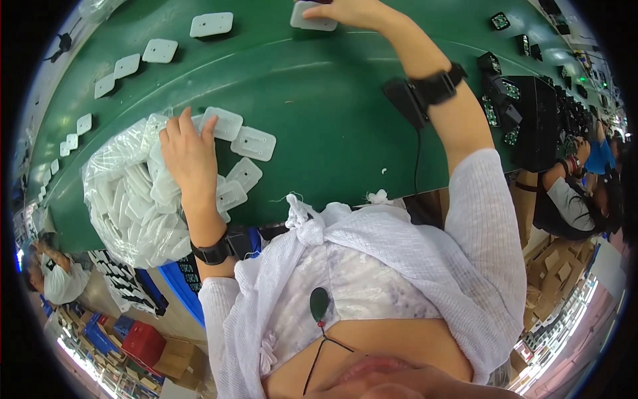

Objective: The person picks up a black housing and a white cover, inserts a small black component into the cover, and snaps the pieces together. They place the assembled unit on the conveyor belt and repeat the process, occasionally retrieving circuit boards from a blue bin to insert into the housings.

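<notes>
My right hand reaches to the far side of the green table, its thumb over a white plastic plate with rounded corners; the fingertips are partly cut off by the picture's upper edge. My left hand rests with fingers apart on a heap of similar plates in a clear plastic bag. Its thumb comes close to a loose plate at the bag's edge. Beside that lie another plate with small holes and a few overlapping ones.
A spaced row of white plates curves along the far left of the green table. At right stand a black box and several black housings with green circuit boards. Co-workers sit at far right and far left.
</notes>
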`<state>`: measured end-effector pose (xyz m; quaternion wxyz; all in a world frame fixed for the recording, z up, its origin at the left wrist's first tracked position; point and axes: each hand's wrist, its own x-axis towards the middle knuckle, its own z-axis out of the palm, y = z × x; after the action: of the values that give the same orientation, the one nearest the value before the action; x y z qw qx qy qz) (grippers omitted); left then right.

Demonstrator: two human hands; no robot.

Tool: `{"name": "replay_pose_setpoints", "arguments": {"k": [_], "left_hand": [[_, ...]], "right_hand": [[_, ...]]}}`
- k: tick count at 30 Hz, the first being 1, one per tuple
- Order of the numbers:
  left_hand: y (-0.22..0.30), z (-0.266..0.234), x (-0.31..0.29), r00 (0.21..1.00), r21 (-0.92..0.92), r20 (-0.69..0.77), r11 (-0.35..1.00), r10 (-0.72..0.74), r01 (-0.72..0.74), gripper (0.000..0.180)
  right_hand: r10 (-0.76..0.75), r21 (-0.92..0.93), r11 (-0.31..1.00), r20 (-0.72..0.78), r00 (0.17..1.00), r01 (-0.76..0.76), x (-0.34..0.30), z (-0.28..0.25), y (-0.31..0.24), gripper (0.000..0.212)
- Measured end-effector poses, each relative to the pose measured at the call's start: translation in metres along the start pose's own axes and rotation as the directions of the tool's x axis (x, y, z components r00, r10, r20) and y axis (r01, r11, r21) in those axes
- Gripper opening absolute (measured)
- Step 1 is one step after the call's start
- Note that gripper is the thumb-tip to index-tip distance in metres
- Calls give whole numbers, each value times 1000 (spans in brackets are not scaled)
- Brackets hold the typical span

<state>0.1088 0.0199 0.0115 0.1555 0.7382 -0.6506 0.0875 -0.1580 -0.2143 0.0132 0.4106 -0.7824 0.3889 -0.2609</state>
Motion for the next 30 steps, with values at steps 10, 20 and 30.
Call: {"name": "replay_pose_setpoints", "arguments": {"k": [10, 20, 30], "left_hand": [[-12, 11, 4, 987, -88, 163, 996, -1, 15, 34], [-27, 23, 12, 976, -161, 216, 986, -13, 49, 31], [41, -12, -7, 945, -783, 290, 530, -152, 326, 26]], "right_hand": [[442, -376, 843, 77, 894, -385, 63, 10, 3, 37], [-121, -573, 815, -317, 941, -88, -101, -88, -40, 18], [30, -619, 678, -515, 857, -396, -231, -60, 39, 19]]}}
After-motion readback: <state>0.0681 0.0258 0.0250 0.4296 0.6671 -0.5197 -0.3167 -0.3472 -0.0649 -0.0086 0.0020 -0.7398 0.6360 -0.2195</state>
